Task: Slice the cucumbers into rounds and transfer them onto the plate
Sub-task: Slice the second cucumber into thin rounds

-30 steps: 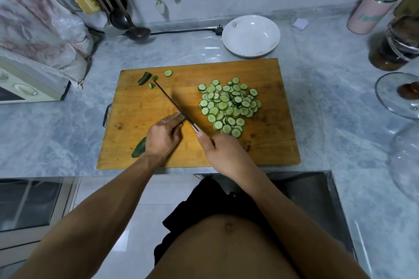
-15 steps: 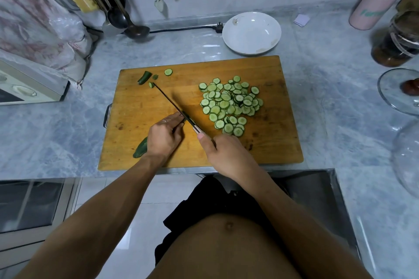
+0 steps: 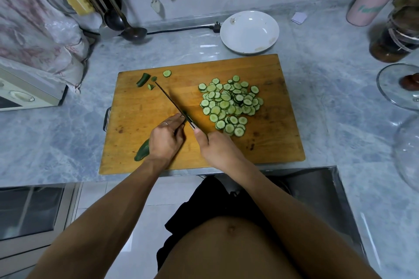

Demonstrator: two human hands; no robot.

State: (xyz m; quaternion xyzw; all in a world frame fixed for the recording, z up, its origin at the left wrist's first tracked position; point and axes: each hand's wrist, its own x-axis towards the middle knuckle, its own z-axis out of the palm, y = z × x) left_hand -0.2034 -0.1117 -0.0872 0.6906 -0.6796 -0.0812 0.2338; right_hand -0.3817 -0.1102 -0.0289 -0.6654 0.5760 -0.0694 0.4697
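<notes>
A wooden cutting board [image 3: 140,106] lies on the grey counter. My left hand [image 3: 166,140] grips a green cucumber [image 3: 142,152] near the board's front left; its fingers curl over it and only the cucumber's tail shows. My right hand [image 3: 218,148] grips a knife [image 3: 174,104], whose blade runs up and left across the board beside my left fingertips. A heap of cucumber rounds [image 3: 230,104] covers the board's right half. A cucumber end piece [image 3: 143,79] and small slices [image 3: 167,73] lie at the far left corner. A white plate [image 3: 249,31] stands behind the board.
Hanging ladles and utensils [image 3: 133,33] crowd the back left, with an appliance [image 3: 27,95] under a cloth. A black plug and cord [image 3: 215,27] lie left of the plate. A pink bottle [image 3: 371,4], dark jar [image 3: 394,38] and glass lids [image 3: 399,84] stand on the right.
Both hands and the knife stay in nearly the same place by the cucumber; the view has shifted slightly. The heap of rounds looks the same.
</notes>
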